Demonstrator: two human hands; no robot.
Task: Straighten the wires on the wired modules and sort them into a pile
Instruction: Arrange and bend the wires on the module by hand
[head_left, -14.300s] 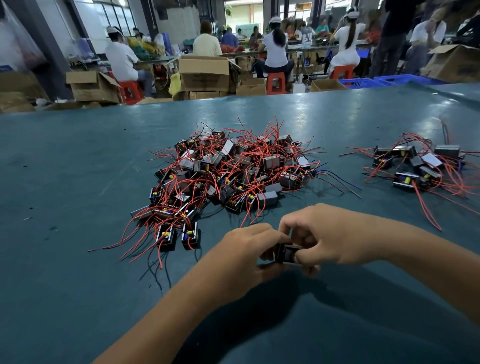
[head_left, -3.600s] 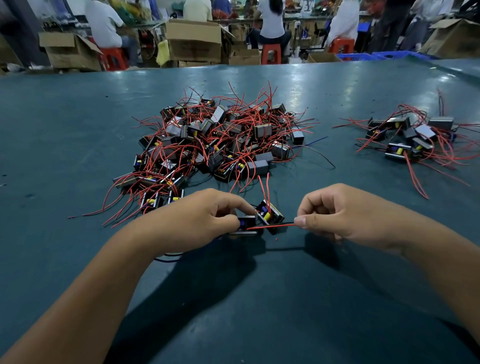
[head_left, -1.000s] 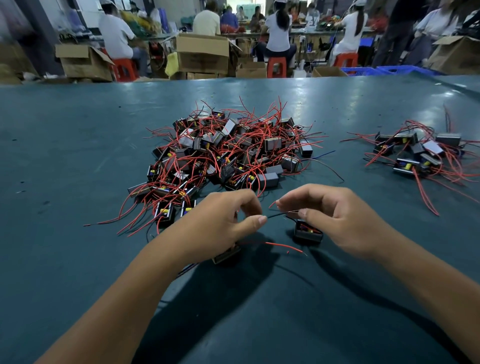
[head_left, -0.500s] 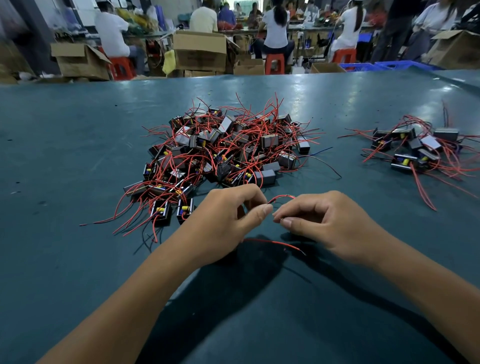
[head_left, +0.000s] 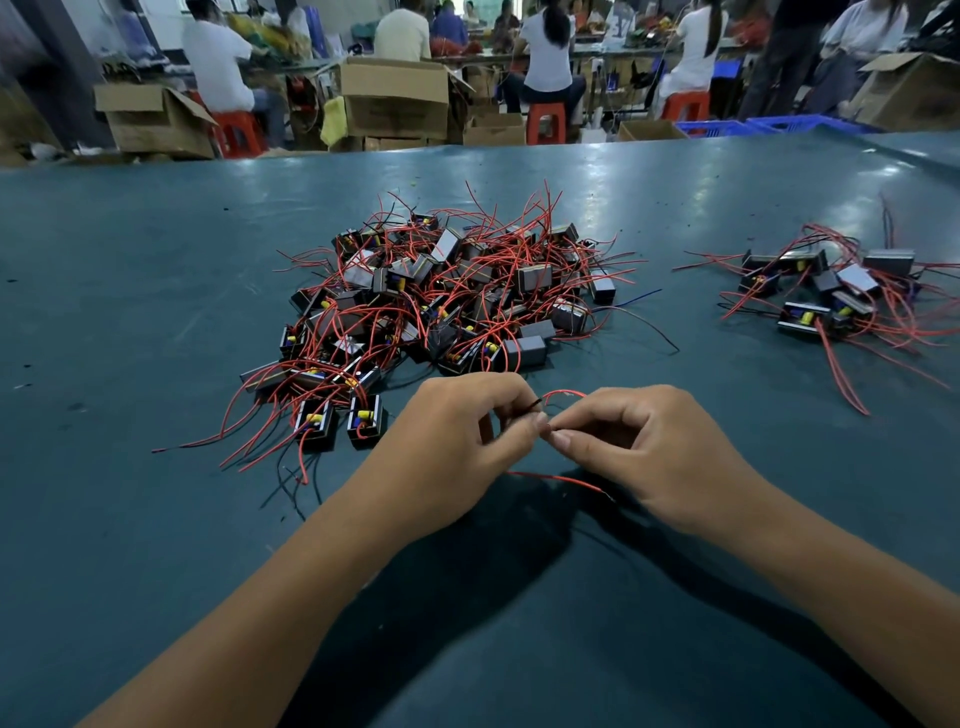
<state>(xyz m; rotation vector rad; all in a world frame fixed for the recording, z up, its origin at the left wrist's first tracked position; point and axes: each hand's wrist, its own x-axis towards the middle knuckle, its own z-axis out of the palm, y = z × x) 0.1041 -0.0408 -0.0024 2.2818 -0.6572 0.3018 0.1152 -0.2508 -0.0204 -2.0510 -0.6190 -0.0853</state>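
Observation:
A big tangled heap of small black wired modules with red wires lies in the middle of the green table. A smaller pile of modules lies at the right. My left hand and my right hand meet fingertip to fingertip just in front of the heap. Both pinch thin wires of one module; a red wire loops up between them and another red wire trails on the table below. The module's body is hidden under my hands.
The green table stretches wide to the left and front. Beyond its far edge stand cardboard boxes, red stools and several seated people. A blue crate sits at the back right.
My hands have drawn closer together, fingertips now touching at the wires. The module seen a second ago under my right hand is now hidden.

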